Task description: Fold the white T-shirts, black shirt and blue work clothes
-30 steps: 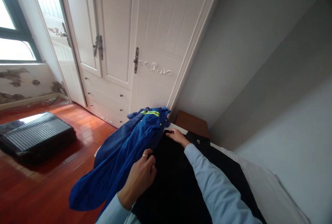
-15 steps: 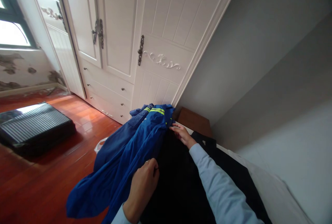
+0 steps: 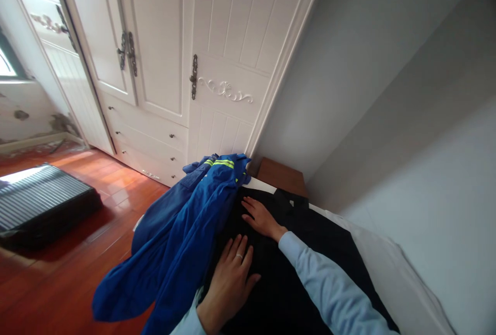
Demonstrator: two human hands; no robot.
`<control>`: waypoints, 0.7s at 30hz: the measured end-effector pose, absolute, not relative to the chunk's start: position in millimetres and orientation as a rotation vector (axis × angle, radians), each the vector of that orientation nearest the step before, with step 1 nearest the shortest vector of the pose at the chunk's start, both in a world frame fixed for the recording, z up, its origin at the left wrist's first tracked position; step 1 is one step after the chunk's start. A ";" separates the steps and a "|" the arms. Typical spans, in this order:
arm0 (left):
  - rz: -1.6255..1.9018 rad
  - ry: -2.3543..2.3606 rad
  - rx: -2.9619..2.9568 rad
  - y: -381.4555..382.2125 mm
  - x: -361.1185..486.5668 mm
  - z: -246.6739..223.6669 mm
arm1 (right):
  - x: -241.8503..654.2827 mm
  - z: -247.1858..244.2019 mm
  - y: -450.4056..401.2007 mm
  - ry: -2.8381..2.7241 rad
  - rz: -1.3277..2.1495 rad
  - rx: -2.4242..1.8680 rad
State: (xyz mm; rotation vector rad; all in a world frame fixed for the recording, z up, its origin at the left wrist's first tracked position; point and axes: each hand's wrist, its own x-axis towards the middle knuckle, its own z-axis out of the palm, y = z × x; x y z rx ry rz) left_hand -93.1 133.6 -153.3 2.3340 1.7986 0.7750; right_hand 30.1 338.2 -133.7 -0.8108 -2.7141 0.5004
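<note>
A black garment (image 3: 271, 283) with a collar at its far end is spread over a white-covered surface in front of me. My left hand (image 3: 230, 278), wearing a ring, lies flat on it with the fingers stretched out. Farther up, my right hand (image 3: 262, 217) rests on the same black cloth, fingers spread and palm down. Blue work clothes (image 3: 189, 221) with yellow-green reflective stripes lie along the left side of the black garment. Their lower part hangs over the edge toward the floor. Neither hand holds anything.
A white wardrobe (image 3: 158, 56) with drawers and dark handles stands ahead. At the left, a dark ribbed suitcase (image 3: 46, 200) lies on the reddish wooden floor (image 3: 116, 211). A brown wooden box-like piece (image 3: 282, 176) sits by the grey wall (image 3: 372, 118). White cloth (image 3: 391, 262) shows at the right.
My left hand has opened from a closed fist and now lies flat. The right has left the blue clothes' edge and come nearer, onto the black cloth. The view has shifted slightly right.
</note>
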 end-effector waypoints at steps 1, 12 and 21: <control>0.762 1.820 2.338 132.7 -91.7 -157.5 | 29.5 -135.5 339.3 -2.732 0.482 -0.813; 0.822 1.826 2.538 130.4 -103.8 -159.6 | 77.4 -79.2 321.6 -2.341 0.797 -1.328; 0.825 1.822 2.508 134.4 -102.8 -159.2 | 120.1 -107.7 301.0 -1.898 1.268 -1.405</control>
